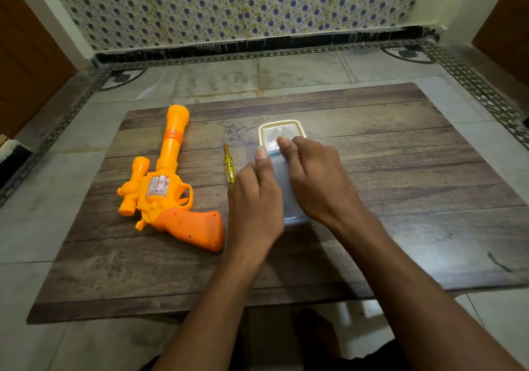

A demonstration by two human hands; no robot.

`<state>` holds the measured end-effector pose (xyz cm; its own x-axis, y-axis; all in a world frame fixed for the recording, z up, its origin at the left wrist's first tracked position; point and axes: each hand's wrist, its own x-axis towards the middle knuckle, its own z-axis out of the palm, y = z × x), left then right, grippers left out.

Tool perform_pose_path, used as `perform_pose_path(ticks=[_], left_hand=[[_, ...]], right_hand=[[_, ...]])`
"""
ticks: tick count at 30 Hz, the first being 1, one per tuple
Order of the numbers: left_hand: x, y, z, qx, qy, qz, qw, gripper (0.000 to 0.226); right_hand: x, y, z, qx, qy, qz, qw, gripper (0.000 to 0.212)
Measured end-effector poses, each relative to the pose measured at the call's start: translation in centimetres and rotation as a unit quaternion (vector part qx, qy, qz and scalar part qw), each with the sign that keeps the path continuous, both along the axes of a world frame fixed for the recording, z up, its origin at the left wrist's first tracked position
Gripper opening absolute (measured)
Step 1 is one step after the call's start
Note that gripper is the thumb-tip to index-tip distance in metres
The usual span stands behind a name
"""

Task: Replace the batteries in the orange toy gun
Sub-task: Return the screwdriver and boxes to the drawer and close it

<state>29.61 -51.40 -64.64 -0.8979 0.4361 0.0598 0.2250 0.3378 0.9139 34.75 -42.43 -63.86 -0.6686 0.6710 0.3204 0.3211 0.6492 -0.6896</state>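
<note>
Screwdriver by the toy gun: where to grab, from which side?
Take the screwdriver by its thick yellow handle, the end nearer the person, pinching across it from above. It lies flat on the wooden board, thin shaft pointing away, clear of the toy gun, so both flanks look free. The left hand, on the clear container, is closest.

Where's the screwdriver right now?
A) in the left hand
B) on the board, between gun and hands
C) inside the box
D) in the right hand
B: the screwdriver lies on the board between the gun and the left hand, which holds the box together with the right hand.
</note>
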Motion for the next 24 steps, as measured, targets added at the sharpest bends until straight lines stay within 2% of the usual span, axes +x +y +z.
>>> perform_pose_path(ticks=[2, 6, 8, 11, 15, 17, 20, 24], left_hand=[[-0.5, -0.2, 0.1, 0.015, 0.006, 0.017, 1.000, 0.053], [-1.4, 0.1, 0.5, 0.030, 0.018, 0.058, 0.998, 0.053], [-1.9, 0.2, 0.5, 0.034, -0.005, 0.087, 0.996, 0.057], [-2.3, 0.1, 0.2, 0.039, -0.003, 0.086, 0.996, 0.051], [-4.3, -0.8, 0.1, -0.024, 0.034, 0.039, 0.998, 0.053], [-5.8, -1.6, -0.2, -0.060, 0.100, 0.020, 0.993, 0.038], [-7.6, -1.9, -0.8, -0.157, 0.150, 0.022, 0.976, 0.015], [-9.4, 0.0, -0.9, -0.241, 0.161, 0.019, 0.957, 0.034]], right_hand=[[-0.4, -0.5, 0.0, 0.003, 0.008, 0.016, 1.000, 0.044], [-0.6, -1.1, 0.0, -0.031, 0.078, -0.011, 0.996, 0.050], [-0.4, -1.5, -0.4, -0.047, 0.073, -0.013, 0.996, 0.050], [-0.3, -2.3, -0.9, -0.015, 0.044, -0.022, 0.999, 0.045], [-0.3, -1.4, -1.1, 0.016, 0.021, -0.068, 0.997, 0.043], [0.0, -0.5, -1.3, 0.008, 0.027, -0.086, 0.996, 0.044], [0.3, 0.8, -1.3, 0.002, 0.037, -0.104, 0.994, 0.041], [0.4, 1.6, -1.7, -0.006, 0.036, -0.109, 0.993, 0.042]])
